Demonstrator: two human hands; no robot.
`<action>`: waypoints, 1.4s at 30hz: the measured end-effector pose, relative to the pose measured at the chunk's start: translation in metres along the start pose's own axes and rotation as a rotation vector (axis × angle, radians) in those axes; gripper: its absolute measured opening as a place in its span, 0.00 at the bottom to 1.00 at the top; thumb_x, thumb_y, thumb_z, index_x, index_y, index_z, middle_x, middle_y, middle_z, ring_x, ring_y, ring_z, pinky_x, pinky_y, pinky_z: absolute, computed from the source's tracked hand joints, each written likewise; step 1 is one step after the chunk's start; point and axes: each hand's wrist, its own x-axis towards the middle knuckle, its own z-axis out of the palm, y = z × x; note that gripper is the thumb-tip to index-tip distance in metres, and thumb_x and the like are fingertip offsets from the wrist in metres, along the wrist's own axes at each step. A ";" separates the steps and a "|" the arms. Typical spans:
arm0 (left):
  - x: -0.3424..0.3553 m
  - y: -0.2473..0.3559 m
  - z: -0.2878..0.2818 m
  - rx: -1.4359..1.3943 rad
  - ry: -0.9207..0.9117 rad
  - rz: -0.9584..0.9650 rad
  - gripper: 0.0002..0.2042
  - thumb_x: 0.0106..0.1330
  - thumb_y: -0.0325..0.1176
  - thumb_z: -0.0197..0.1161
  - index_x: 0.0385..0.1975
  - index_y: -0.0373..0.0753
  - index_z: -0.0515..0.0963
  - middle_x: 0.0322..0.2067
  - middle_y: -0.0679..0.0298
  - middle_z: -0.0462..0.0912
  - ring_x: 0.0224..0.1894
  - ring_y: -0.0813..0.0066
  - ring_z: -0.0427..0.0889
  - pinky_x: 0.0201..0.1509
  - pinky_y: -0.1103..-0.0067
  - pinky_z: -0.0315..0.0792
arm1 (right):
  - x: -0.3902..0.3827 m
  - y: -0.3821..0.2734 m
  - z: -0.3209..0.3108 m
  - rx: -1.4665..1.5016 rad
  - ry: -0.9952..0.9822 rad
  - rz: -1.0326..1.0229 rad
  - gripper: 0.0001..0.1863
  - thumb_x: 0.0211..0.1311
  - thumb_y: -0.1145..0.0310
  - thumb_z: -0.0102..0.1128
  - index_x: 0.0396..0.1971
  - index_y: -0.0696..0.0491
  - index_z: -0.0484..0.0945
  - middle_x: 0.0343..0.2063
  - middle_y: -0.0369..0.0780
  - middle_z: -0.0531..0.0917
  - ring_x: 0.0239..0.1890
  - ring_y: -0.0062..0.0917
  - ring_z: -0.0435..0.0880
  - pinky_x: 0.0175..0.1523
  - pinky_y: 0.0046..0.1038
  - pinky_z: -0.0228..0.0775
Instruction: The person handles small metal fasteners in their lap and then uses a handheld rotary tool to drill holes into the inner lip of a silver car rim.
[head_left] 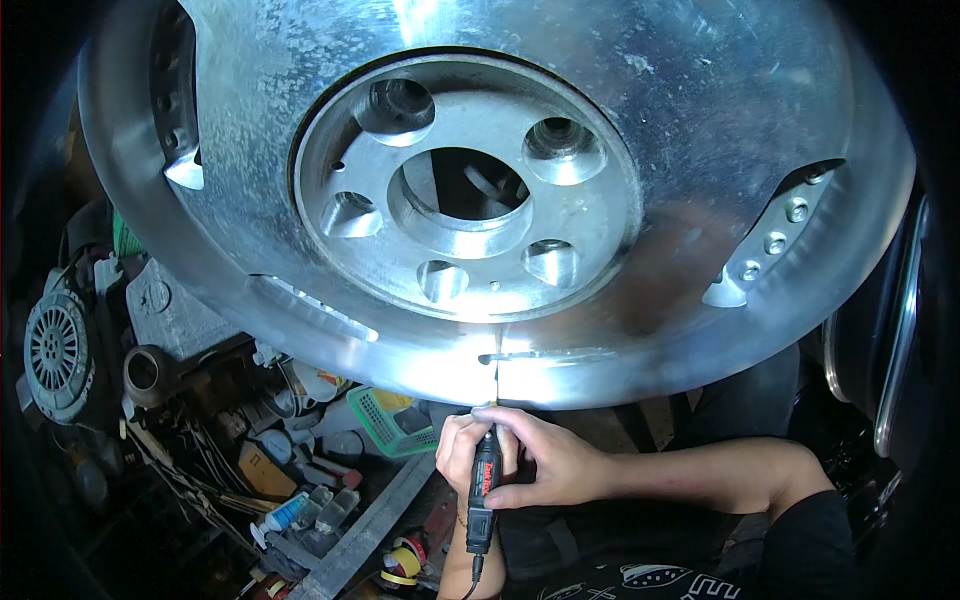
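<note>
A large silver metal wheel (700, 120) fills the upper view, with a round hub plate (470, 270) set in its middle. Below the wheel's near lip, my left hand (459, 452) and my right hand (548, 455) are both closed around a slim black rotary tool (484, 478). The tool stands nearly upright in the picture, its cord leaving the lower end. From its upper end a thin shaft reaches over the lip, near a small dark hole (486, 359) in the bright, lit band. Glare hides whether the tip touches metal.
A cluttered area lies at lower left: a green plastic basket (390, 424), a round grey finned part (60, 345), a metal bar (365, 530), small bottles (288, 511) and yellow tape rolls (401, 566). Windows with bolts (797, 210) open through the wheel. Curved metal edges (900, 340) stand at right.
</note>
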 end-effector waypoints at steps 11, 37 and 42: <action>-0.001 0.000 0.000 0.016 0.010 -0.008 0.09 0.50 0.23 0.67 0.29 0.35 0.74 0.25 0.57 0.79 0.24 0.63 0.77 0.29 0.73 0.73 | 0.000 -0.001 -0.001 0.017 -0.013 0.018 0.51 0.54 0.44 0.67 0.65 0.63 0.53 0.62 0.57 0.65 0.66 0.46 0.64 0.68 0.38 0.57; -0.004 0.000 0.002 0.067 0.078 0.001 0.09 0.49 0.23 0.67 0.27 0.35 0.74 0.23 0.57 0.79 0.23 0.65 0.77 0.28 0.74 0.73 | 0.001 0.001 0.000 0.000 -0.026 -0.018 0.51 0.53 0.46 0.69 0.65 0.63 0.53 0.61 0.57 0.66 0.65 0.46 0.66 0.67 0.37 0.58; -0.002 0.000 0.000 0.031 0.036 0.010 0.09 0.49 0.23 0.67 0.27 0.35 0.74 0.23 0.58 0.78 0.23 0.65 0.77 0.28 0.74 0.73 | 0.001 0.003 0.001 0.015 -0.020 -0.004 0.51 0.53 0.46 0.69 0.65 0.63 0.53 0.61 0.57 0.66 0.65 0.46 0.66 0.67 0.37 0.59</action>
